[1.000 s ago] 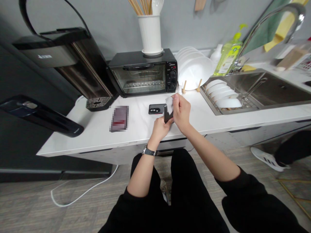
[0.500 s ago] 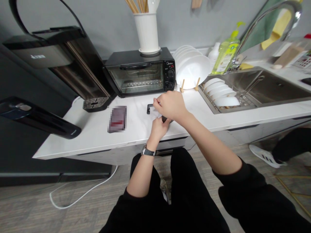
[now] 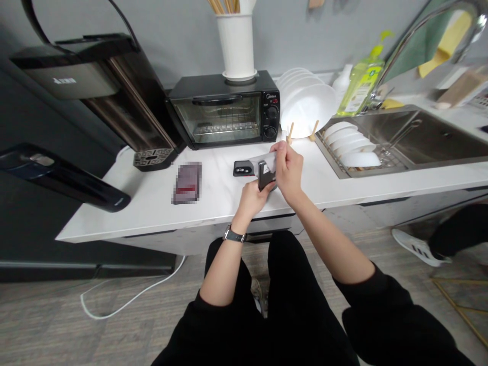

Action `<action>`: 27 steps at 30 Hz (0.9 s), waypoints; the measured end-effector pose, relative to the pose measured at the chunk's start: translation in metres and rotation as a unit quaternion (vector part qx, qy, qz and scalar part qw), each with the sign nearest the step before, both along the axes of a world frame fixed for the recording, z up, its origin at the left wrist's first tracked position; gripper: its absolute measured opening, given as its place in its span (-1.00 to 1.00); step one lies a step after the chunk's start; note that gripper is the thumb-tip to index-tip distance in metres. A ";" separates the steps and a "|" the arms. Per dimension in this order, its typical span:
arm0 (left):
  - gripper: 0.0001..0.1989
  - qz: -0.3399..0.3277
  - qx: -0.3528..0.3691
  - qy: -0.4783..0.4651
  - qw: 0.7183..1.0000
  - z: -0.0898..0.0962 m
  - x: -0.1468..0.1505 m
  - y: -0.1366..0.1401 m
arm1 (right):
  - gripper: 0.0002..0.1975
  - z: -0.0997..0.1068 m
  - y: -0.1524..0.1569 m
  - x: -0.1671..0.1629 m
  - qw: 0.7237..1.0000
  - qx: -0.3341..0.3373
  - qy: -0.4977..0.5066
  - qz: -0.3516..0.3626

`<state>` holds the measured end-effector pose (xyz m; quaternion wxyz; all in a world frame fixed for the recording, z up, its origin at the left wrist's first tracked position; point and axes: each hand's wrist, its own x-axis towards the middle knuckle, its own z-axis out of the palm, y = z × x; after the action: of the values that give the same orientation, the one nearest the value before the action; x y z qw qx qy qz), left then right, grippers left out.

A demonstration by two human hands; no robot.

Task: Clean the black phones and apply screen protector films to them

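Note:
My left hand (image 3: 253,197) is closed around a dark block-like object (image 3: 266,175) with a small white patch near its top, held over the counter front. My right hand (image 3: 290,170) is closed beside it, its thumb and fingers at the right end of a pale grey, flat, blade-like piece (image 3: 263,158). What lies inside the right fist is hidden. Left of the grey piece is a black piece (image 3: 243,168) with several oval openings and a trace of red below. Whether these parts are joined I cannot tell.
Left of my hands lies a blurred-out purplish packet (image 3: 187,183) on the white counter (image 3: 213,203). Behind stands a toaster oven (image 3: 224,119); white plates (image 3: 307,109) stand in a rack. The sink (image 3: 427,147) is right, a dark drinks machine (image 3: 125,96) left. Another person's shoe (image 3: 417,246) shows at right.
My right hand has moved right and turned, from above my left hand to beside it. The dark object, grey piece and black piece now show more. The whole view has shifted slightly.

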<state>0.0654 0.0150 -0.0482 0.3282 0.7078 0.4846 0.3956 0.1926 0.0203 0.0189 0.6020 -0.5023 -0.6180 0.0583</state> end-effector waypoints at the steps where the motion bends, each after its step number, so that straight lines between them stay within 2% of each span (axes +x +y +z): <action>1: -0.72 -0.001 -0.007 0.000 1.000 0.001 0.000 0.000 | -0.45 0.002 -0.004 -0.001 0.999 0.018 -0.044 0.002; 4: -0.79 0.008 -0.012 -0.013 1.000 0.004 -0.001 -0.001 | -0.49 0.012 -0.009 -0.004 0.981 0.060 -0.186 0.005; 6: -0.71 0.017 0.002 -0.029 0.999 0.005 -0.001 -0.002 | -0.48 0.021 -0.008 -0.007 0.963 0.054 -0.264 0.004; 10: -0.81 0.023 -0.017 -0.020 0.999 0.004 -0.001 -0.002 | -0.47 0.043 -0.002 -0.014 0.933 -0.029 -0.359 0.021; 13: -0.64 0.024 -0.028 -0.003 0.999 0.002 0.000 -0.001 | -0.56 0.061 0.005 -0.015 0.917 -0.100 -0.385 0.019; 16: -0.67 0.030 -0.025 -0.016 0.999 0.000 0.000 -0.002 | -0.65 0.074 0.016 -0.011 0.904 -0.153 -0.396 0.045; 19: -0.72 0.033 -0.020 -0.037 0.999 0.000 0.001 -0.002 | -0.59 0.070 0.029 -0.003 0.921 -0.167 -0.336 0.102; 23: -0.73 0.016 -0.005 -0.048 0.999 -0.002 0.001 0.000 | -0.36 0.041 0.038 0.006 0.966 -0.177 -0.083 0.170; 25: -0.73 0.016 0.001 -0.046 0.999 -0.003 0.001 0.001 | -0.29 0.025 0.035 0.006 0.976 -0.147 0.022 0.159; 27: -0.73 0.010 0.004 -0.042 0.999 -0.004 0.000 0.002 | -0.28 0.013 0.026 0.003 0.987 -0.088 0.058 0.119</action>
<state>0.0659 0.0168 -0.0523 0.3415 0.6873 0.4758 0.4297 0.1960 0.0465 0.0316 0.5794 -0.4720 -0.6296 0.2123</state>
